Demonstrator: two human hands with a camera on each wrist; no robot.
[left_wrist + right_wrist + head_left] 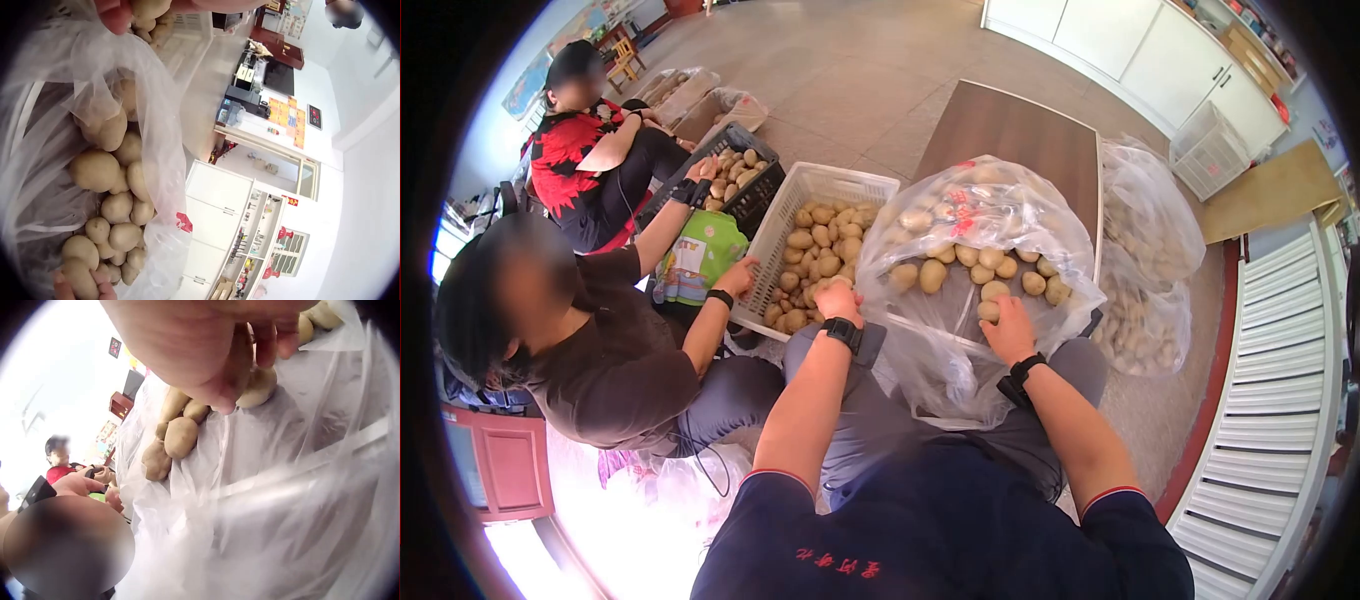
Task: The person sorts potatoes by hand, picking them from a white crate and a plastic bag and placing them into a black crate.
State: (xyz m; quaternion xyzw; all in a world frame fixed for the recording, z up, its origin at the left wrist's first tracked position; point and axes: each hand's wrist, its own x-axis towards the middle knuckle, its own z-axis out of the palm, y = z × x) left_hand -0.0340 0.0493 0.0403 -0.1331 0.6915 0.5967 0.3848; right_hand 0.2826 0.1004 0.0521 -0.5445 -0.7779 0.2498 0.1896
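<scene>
white wall cabinets (1125,45), tiled grey floor (855,55), slatted white radiator (1255,385)

Navy shirt (945,520), red-trimmed sleeves, black wristbands (1022,375), grey trousers (855,425)
</scene>
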